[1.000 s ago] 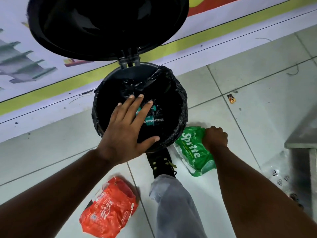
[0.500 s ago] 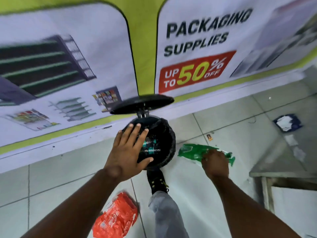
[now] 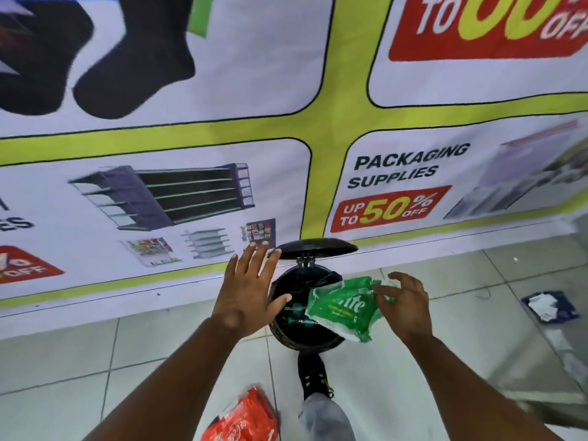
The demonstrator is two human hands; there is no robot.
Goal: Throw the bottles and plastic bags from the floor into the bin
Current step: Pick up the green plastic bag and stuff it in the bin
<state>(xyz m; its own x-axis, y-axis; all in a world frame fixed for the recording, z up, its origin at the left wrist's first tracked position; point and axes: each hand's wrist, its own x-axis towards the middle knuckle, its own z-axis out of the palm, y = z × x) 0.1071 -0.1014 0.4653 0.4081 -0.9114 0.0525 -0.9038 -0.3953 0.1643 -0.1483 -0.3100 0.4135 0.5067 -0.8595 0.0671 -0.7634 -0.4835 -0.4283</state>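
White floor tiles point(image 3: 397, 377) run up to a printed sale banner point(image 3: 318, 173) on the wall. I see the black pedal bin point(image 3: 305, 335) standing against it, lid point(image 3: 316, 248) raised, a shoe point(image 3: 313, 378) at its base. My right hand point(image 3: 405, 308) has its fingers loosely spread, touching the green Sprite bag point(image 3: 345, 308) over the bin's right rim, long axis running lower right to upper left. My left hand point(image 3: 248, 291) is splayed empty. A red bag point(image 3: 243, 420) lies on the floor.

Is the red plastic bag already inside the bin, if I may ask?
No, the red plastic bag lies on the floor tiles, short of the bin.
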